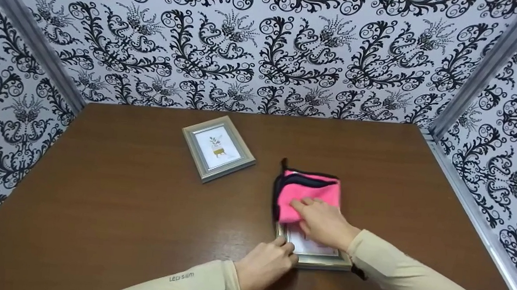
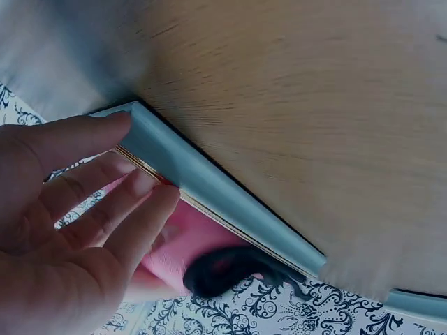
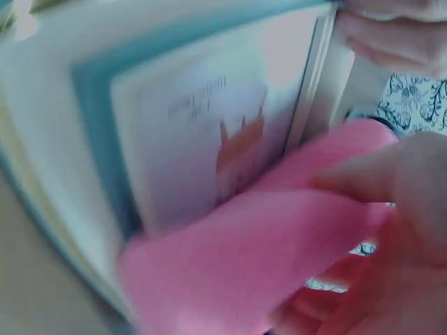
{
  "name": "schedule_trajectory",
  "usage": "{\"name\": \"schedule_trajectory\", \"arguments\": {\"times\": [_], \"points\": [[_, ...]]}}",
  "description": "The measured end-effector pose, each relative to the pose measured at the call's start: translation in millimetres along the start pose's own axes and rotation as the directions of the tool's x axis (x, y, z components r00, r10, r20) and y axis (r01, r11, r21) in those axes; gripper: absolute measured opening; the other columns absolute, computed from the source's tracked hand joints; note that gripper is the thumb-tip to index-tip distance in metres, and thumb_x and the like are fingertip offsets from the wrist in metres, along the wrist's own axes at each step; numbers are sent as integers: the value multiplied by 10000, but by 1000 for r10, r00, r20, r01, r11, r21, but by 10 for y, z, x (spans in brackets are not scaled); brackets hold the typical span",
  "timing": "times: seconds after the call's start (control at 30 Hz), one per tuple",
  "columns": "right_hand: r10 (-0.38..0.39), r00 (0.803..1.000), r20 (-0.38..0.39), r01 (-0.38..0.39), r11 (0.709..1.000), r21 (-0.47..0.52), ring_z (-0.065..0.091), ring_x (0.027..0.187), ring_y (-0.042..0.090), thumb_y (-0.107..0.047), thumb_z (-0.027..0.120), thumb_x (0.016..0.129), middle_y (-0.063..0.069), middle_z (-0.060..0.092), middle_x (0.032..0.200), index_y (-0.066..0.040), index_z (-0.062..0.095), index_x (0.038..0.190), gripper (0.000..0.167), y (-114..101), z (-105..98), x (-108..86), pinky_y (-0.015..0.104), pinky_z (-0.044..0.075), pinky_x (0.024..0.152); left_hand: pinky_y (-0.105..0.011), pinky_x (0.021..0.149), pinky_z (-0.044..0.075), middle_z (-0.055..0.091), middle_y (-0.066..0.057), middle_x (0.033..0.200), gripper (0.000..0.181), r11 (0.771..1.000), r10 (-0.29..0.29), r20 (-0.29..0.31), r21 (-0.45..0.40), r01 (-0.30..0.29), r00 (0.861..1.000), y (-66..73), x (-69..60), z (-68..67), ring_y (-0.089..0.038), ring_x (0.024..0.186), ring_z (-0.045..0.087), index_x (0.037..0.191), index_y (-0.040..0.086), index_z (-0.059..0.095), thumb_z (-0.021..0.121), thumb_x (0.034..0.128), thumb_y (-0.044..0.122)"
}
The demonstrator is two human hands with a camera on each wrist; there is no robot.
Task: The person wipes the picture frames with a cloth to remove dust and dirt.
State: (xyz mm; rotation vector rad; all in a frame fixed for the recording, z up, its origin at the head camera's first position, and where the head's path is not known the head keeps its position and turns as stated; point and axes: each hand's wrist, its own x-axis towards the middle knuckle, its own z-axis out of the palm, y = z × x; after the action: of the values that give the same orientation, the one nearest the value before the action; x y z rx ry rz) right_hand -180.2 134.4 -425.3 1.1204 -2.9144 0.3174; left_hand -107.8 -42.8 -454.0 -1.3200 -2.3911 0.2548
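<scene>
A pink cloth with black edging (image 1: 308, 192) lies over the upper part of a silver-gold picture frame (image 1: 323, 260) near the table's front. My right hand (image 1: 326, 222) holds the cloth, thumb and fingers pinching a fold of it (image 3: 230, 258) above the framed picture (image 3: 195, 132) in the right wrist view. My left hand (image 1: 267, 263) grips the frame's near left corner; in the left wrist view its thumb lies on the frame's side (image 2: 209, 181) and its fingertips on the inner edge. The far part of the frame is hidden under the cloth.
A second picture frame (image 1: 219, 149) lies farther back and to the left on the brown table (image 1: 143, 200). Patterned black-and-white walls (image 1: 266, 49) stand behind and at both sides, with grey metal edging.
</scene>
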Motion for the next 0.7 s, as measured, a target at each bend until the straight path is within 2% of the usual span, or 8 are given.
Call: {"name": "schedule_trajectory", "arguments": {"times": [0.07, 0.17, 0.27, 0.37, 0.5, 0.6, 0.7], "points": [[-91, 995, -33, 91, 996, 24, 599, 924, 311, -22, 631, 803, 134, 598, 1030, -35, 586, 1211, 410, -16, 27, -13, 462, 518, 722, -164, 493, 459, 592, 56, 842, 129, 1000, 4, -2, -15, -4, 1000, -4, 11, 2, -108, 750, 507, 854, 208, 675, 739, 760, 149], [-218, 974, -69, 221, 974, 47, 586, 967, 274, -21, 642, 776, 107, 583, 1066, -49, 590, 1206, 434, -5, 62, -45, 435, 499, 799, -180, 530, 474, 597, 54, 838, 107, 1000, 13, -21, -22, -14, 1000, -15, 32, -2, -120, 763, 520, 837, 203, 676, 746, 763, 171], [-289, 954, -81, 295, 954, 61, 565, 1038, 257, -25, 675, 743, 93, 574, 1133, -56, 581, 1225, 493, 39, 95, -89, 427, 465, 887, -189, 553, 482, 598, 48, 834, 117, 999, 17, -15, -35, -18, 1000, -26, 48, -17, -128, 770, 526, 834, 191, 675, 760, 755, 184], [-307, 949, -63, 309, 951, 24, 549, 1090, 254, -44, 715, 738, 77, 572, 1186, -79, 564, 1268, 553, 96, 123, -145, 446, 448, 913, -190, 534, 483, 590, 46, 819, 159, 998, 11, 10, -66, -11, 1000, -26, 60, -27, -126, 764, 521, 826, 184, 669, 789, 723, 200], [-309, 950, -40, 302, 946, -119, 564, 1086, 252, -31, 726, 767, 64, 596, 1191, -121, 575, 1283, 545, 192, 125, -211, 447, 463, 889, -210, 516, 490, 586, 35, 803, 219, 996, -4, 26, -94, 6, 1000, -22, 75, -33, -129, 745, 521, 807, 174, 664, 823, 662, 220], [-316, 948, -44, 295, 920, -257, 585, 1048, 252, -14, 685, 791, 58, 622, 1155, -158, 611, 1246, 483, 276, 97, -254, 433, 479, 857, -220, 509, 494, 591, 28, 791, 214, 996, -12, 22, -92, 14, 1000, -18, 84, -35, -129, 721, 528, 790, 168, 665, 818, 647, 211], [-302, 951, -69, 255, 889, -381, 597, 984, 262, -44, 648, 793, 57, 635, 1084, -189, 635, 1160, 395, 365, 71, -306, 426, 487, 804, -215, 513, 493, 586, 31, 768, 191, 996, -16, 14, -91, 17, 1000, -16, 88, -27, -118, 691, 536, 769, 170, 665, 803, 638, 188]]}}
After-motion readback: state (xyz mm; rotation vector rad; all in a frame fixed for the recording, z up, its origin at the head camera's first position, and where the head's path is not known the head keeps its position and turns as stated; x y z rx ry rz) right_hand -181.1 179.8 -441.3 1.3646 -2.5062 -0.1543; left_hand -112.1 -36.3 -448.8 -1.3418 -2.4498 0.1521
